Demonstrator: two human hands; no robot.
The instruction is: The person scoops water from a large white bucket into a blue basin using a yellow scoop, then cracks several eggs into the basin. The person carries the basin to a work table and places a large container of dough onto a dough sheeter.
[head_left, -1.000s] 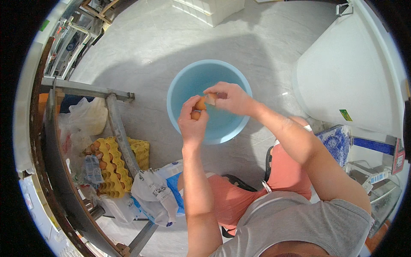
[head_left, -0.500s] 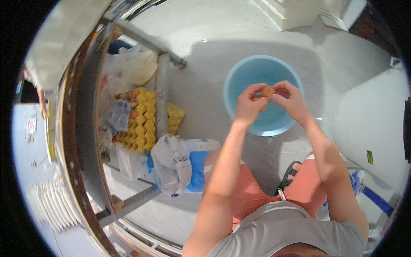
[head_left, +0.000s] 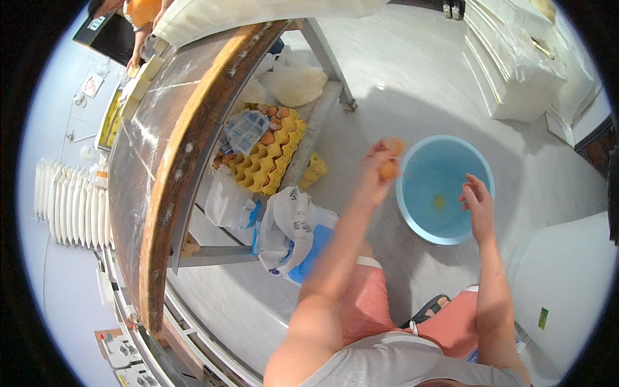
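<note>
My left hand [head_left: 377, 177], blurred, is closed round brown eggs or shells [head_left: 389, 169] beside the left rim of the light blue basin [head_left: 409, 201]. My right hand [head_left: 477, 208] hangs at the basin's right side, fingers loosely bent apart, with no object visible in them. A yellow patch [head_left: 439, 202] lies on the basin's bottom. Under the worktable, yellow egg trays [head_left: 255, 173] hold several brown eggs [head_left: 268, 138], partly covered by a clear plastic package [head_left: 244, 129], beside plastic bags [head_left: 291, 82].
The worn wooden worktable [head_left: 169, 155] fills the left. A co-worker's hand [head_left: 133, 64] and orange clothing [head_left: 142, 9] show at top left. Stacked white boards [head_left: 500, 97] stand back right, a white bin [head_left: 564, 271] right. A white-and-blue sack [head_left: 290, 238] lies by my left leg.
My view has swung left. My hands have parted: the left has moved out to the basin's left with the brown pieces, the right has let go and opened.
</note>
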